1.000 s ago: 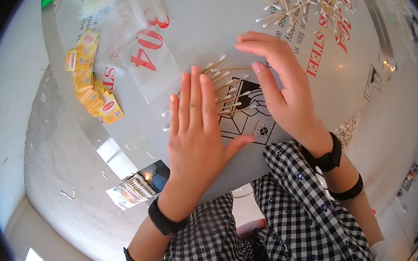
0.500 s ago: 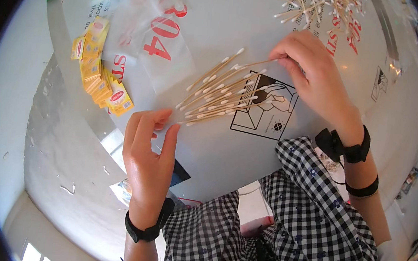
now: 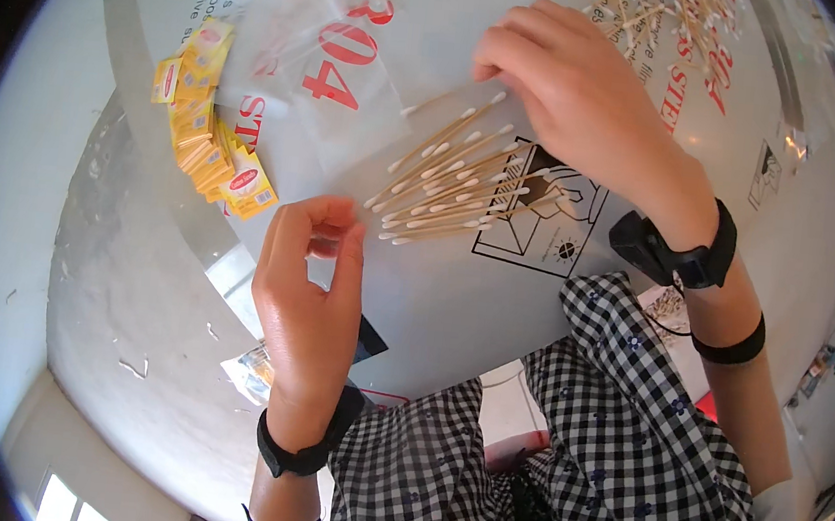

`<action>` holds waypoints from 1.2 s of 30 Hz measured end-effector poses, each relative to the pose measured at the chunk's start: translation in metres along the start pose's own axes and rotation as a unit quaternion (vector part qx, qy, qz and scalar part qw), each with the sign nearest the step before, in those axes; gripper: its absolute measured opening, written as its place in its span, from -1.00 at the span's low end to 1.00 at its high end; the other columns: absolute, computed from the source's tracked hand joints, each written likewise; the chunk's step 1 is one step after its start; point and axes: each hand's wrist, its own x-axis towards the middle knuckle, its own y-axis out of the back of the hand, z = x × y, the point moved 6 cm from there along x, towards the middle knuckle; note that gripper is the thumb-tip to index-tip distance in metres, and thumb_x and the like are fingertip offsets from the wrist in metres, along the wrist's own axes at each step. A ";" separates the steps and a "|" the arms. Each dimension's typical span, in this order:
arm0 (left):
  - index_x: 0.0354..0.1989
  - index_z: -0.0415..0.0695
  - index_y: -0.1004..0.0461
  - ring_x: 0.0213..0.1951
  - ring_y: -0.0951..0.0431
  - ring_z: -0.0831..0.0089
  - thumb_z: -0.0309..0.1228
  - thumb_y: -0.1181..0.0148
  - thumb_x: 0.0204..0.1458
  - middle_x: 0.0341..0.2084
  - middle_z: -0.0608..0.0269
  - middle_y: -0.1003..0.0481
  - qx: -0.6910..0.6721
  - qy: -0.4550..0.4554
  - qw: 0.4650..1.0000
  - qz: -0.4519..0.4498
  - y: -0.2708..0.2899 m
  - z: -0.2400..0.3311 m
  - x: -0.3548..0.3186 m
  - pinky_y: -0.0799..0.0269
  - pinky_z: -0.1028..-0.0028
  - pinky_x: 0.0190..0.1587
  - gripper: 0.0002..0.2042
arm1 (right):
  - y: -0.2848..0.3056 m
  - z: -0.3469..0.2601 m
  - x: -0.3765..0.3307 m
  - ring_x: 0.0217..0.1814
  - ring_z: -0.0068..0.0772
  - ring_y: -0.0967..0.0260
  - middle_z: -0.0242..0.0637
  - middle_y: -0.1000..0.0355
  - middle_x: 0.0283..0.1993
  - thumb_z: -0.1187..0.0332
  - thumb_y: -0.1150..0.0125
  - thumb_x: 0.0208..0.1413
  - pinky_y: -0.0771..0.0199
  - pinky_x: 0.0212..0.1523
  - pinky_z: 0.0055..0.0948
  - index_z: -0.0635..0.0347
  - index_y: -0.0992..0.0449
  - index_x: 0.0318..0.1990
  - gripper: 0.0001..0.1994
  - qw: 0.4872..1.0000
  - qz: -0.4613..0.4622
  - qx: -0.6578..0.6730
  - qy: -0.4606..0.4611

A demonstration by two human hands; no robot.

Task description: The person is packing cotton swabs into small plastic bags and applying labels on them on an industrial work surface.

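wooden cotton swabs [image 3: 455, 179], far ends hidden under right hand [image 3: 579, 100]; grip unclear.

Left hand [image 3: 309, 295] now off swabs [image 3: 451, 178], seemingly.

Two hands: left hand [image 3: 309, 290], right hand [image 3: 579, 100]. Cotton swabs [image 3: 455, 179] between grips: one fanned bundle, roughly twenty. Second loose swab heap [image 3: 663, 8] beyond right grip. Yellow sachets [image 3: 204, 129] left of left grip: about ten. Clear plastic bag [image 3: 345, 73]: one.
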 end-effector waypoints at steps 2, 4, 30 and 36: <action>-0.20 -0.28 -0.52 -0.31 -0.57 0.42 -0.64 -0.23 0.10 -0.35 0.18 -0.55 -0.035 0.057 0.998 -0.003 -0.002 -0.003 0.001 -0.47 0.46 -0.22 -0.89 | -0.005 -0.006 -0.002 -0.10 -0.18 -0.38 -0.32 -0.38 -0.28 0.57 -0.21 -0.13 -0.38 -0.08 -0.24 0.12 -0.42 -0.31 -0.80 1.000 -0.014 0.011 0.010; -0.19 -0.28 -0.52 -0.31 -0.57 0.43 -0.64 -0.22 0.11 -0.35 0.19 -0.55 -0.043 0.068 0.997 -0.015 -0.004 0.000 0.001 -0.48 0.46 -0.20 -0.89 | -0.007 -0.016 -0.008 -0.10 -0.17 -0.38 -0.32 -0.39 -0.28 0.57 -0.22 -0.12 -0.38 -0.09 -0.24 0.12 -0.42 -0.31 -0.80 0.999 -0.025 0.024 0.023; 0.14 -0.32 -0.33 0.00 -0.51 0.36 -0.50 0.06 0.32 0.05 0.02 -0.50 -0.217 0.019 0.952 0.213 0.017 -0.006 -0.007 -0.43 0.39 0.03 -0.73 | -0.011 -0.031 -0.063 0.16 -0.38 -0.37 -0.23 -0.43 0.15 0.46 -0.11 0.30 -0.30 0.19 -0.39 0.23 -0.45 0.13 -0.72 0.895 0.171 0.348 -0.220; 0.08 -0.29 -0.43 -0.14 -0.53 0.41 -0.51 -0.02 0.29 -0.11 0.09 -0.56 -0.239 -0.046 0.931 0.274 0.085 -0.018 -0.014 -0.44 0.46 -0.06 -0.76 | -0.006 -0.111 -0.056 0.05 -0.29 -0.45 -0.34 -0.50 -0.03 0.44 -0.26 -0.07 -0.45 0.03 -0.33 0.12 -0.60 -0.20 -0.78 0.961 -0.015 0.246 0.125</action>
